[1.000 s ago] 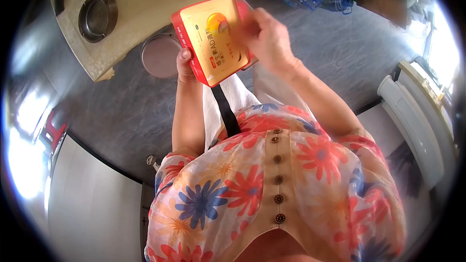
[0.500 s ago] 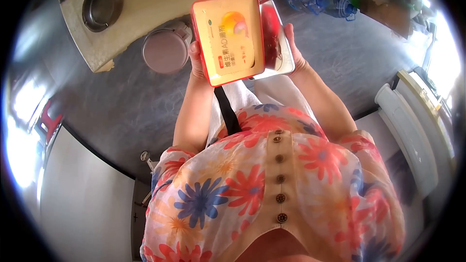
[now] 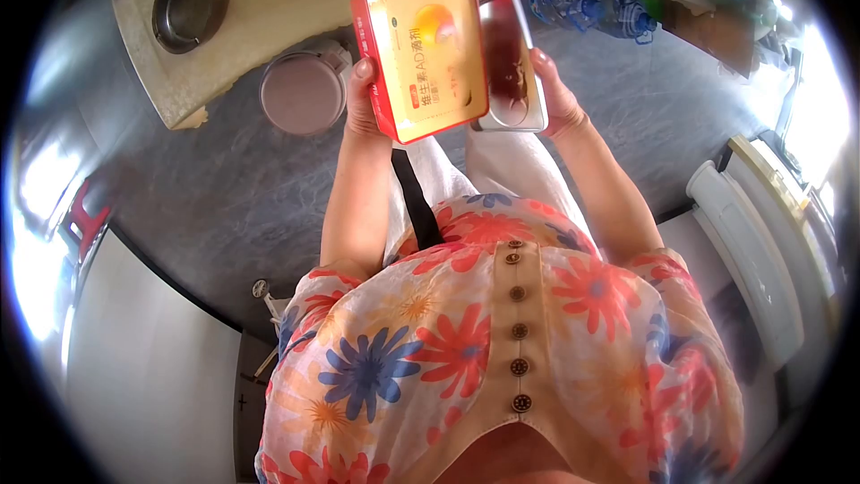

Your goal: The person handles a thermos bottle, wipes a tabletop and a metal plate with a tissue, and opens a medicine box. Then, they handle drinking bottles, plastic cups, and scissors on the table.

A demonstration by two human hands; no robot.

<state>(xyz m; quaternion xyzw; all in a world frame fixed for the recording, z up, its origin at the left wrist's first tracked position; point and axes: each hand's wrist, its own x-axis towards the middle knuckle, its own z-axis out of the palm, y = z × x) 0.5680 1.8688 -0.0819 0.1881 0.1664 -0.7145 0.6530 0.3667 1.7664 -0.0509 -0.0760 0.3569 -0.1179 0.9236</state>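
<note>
Our left hand [image 3: 362, 103] clasps the red-edged box [image 3: 421, 58], our right hand [image 3: 560, 100] the silver-rimmed piece [image 3: 509, 58] just right, both lengthwise near to far.

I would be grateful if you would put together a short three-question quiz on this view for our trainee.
1. Which hand holds the red-and-yellow box?
2. Where is the round metal dish?
a) on the floor
b) on the pale tabletop
c) inside the red-and-yellow box
3. Fill in the colour: the tray-like piece in the right hand has a ____ rim.

Key:
1. The left hand.
2. b
3. silver
</note>
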